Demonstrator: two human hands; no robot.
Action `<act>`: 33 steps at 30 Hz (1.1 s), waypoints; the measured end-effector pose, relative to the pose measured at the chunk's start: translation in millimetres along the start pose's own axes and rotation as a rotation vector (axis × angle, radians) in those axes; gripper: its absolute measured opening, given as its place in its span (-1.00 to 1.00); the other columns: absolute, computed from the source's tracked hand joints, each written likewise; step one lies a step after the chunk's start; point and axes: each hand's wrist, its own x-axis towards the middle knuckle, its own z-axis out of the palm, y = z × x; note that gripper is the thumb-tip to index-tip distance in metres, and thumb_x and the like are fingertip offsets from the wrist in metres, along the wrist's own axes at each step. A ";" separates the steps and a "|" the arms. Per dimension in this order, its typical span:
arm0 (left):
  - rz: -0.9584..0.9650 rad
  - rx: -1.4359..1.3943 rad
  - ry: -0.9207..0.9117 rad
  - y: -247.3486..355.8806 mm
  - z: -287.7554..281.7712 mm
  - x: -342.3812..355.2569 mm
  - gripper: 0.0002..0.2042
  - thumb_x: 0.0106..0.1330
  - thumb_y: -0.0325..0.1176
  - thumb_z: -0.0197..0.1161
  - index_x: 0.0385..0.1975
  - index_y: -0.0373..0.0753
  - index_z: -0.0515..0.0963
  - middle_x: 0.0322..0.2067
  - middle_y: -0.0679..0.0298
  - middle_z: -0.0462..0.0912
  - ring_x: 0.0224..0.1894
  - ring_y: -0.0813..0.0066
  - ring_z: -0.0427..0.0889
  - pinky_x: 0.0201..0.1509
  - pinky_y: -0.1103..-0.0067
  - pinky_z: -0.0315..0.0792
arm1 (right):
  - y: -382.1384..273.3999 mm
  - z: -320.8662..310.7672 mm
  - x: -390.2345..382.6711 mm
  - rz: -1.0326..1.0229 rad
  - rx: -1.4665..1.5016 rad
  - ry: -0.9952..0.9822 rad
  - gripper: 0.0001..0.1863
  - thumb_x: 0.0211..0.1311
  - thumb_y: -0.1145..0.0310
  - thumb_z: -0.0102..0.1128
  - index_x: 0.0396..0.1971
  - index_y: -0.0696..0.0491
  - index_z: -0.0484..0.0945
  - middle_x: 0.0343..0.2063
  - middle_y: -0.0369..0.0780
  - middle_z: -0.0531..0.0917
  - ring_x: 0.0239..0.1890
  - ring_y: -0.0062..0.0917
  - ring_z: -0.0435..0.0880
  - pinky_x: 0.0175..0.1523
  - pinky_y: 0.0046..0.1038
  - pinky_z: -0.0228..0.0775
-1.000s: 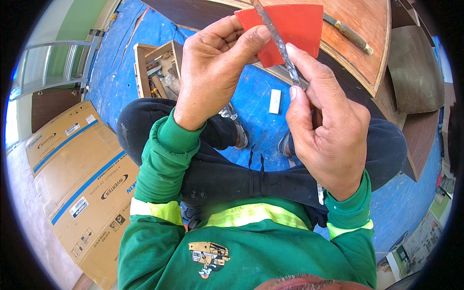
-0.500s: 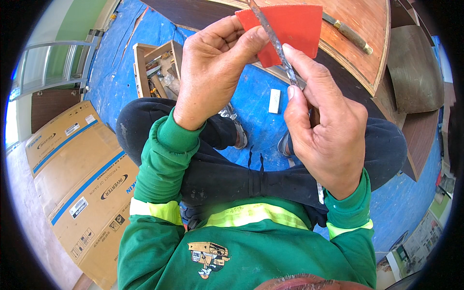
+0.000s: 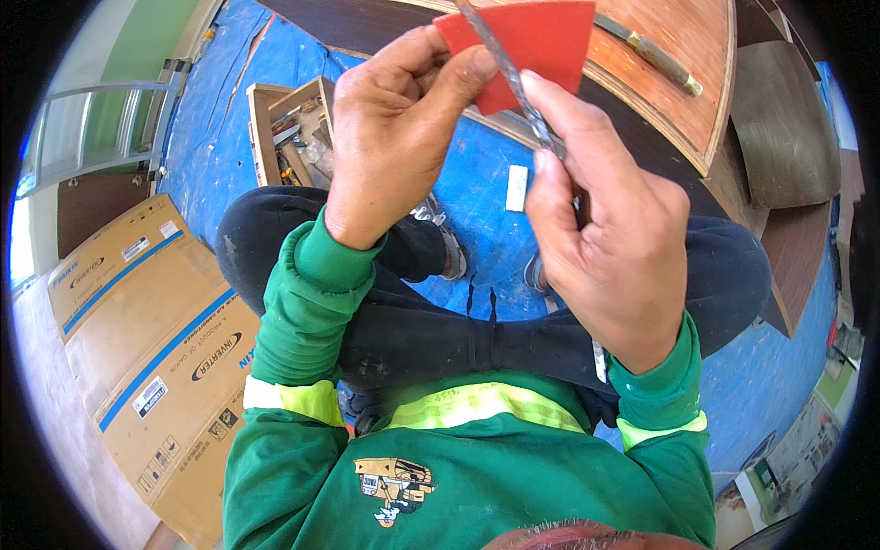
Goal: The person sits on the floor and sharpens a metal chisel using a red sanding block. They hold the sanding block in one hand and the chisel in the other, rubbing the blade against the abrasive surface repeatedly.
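My left hand [image 3: 385,137] pinches a thin red spreader-like sheet [image 3: 555,46] between thumb and fingers, holding it up above my crossed legs. In my right hand [image 3: 619,215] is a narrow, stained metal blade [image 3: 510,75], gripped by thumb and index finger. The blade lies slantwise across the face of the red sheet, near my left thumb tip. My right index finger stretches along the blade. The lower end of the blade is hidden inside my right hand.
A wooden-handled knife [image 3: 655,60] lies on a plywood panel [image 3: 692,119] at the far right. A wooden box [image 3: 264,137] holds several tools. A white block [image 3: 517,188] rests on the blue sheeting [image 3: 481,151]. Flattened cardboard [image 3: 147,312] lies at left; a curved brown panel [image 3: 788,128] stands at right.
Both hands, with the red sheet and the blade, have shifted slightly left and away from me. The whole view has shifted a little too. Both grips look the same.
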 end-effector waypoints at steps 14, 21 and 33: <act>0.216 0.405 -0.144 -7.8 19.1 -10.7 -0.83 0.43 -0.53 0.35 -0.04 -0.38 0.71 -0.37 0.19 0.76 -0.36 0.63 0.64 -0.29 0.57 0.52 | 12.2 5.7 29.7 0.007 -0.053 0.156 -0.67 0.37 0.53 0.27 0.11 0.16 0.62 -0.42 -0.04 0.75 -0.43 -0.24 0.78 -0.27 -0.30 0.58; -0.248 -0.139 -0.239 -0.6 21.1 -11.0 -0.70 0.55 -0.30 0.35 0.10 -0.40 0.66 -0.10 0.29 0.78 -0.08 0.65 0.67 0.08 0.64 0.55 | 2.6 -54.4 40.9 0.346 0.292 0.231 -0.80 0.58 0.48 0.10 0.04 0.23 0.61 -0.42 -0.30 0.66 -0.46 -0.72 0.59 -0.33 -0.63 0.44; -0.224 -0.046 -0.391 15.7 19.8 -16.9 -0.69 0.56 -0.27 0.33 0.11 -0.38 0.67 -0.22 0.28 0.79 -0.14 0.65 0.68 -0.01 0.58 0.59 | 57.9 -41.7 16.4 0.580 0.778 -0.276 -0.72 0.54 0.21 0.28 -0.04 0.13 0.73 -0.34 -0.43 0.68 -0.37 -0.81 0.56 -0.27 -0.65 0.41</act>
